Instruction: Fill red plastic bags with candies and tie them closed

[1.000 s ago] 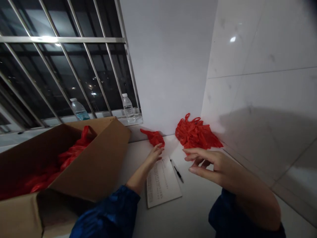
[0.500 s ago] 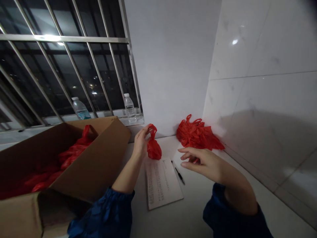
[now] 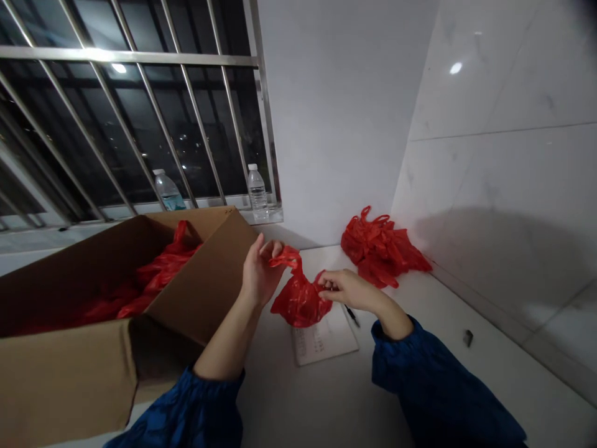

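Handling seemingly unfinished: red plastic bag (image 3: 301,305), left hand (image 3: 262,275) grip closed on handle, right hand (image 3: 351,290) pinching side; red plastic heap (image 3: 379,244) on white counter (image 3: 429,354); brown cardboard box (image 3: 60,382) holding more.

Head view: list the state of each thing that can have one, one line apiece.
Red bag: bulging, handle pulled up
Left hand: closed on that handle
Right hand: at the bag's side, grip unclear
Cardboard box: open, red plastic inside
Pile of red bags: crumpled
Left bottle: capped
Right bottle: capped
Notepad: flat, partly hidden
Pen: lying down
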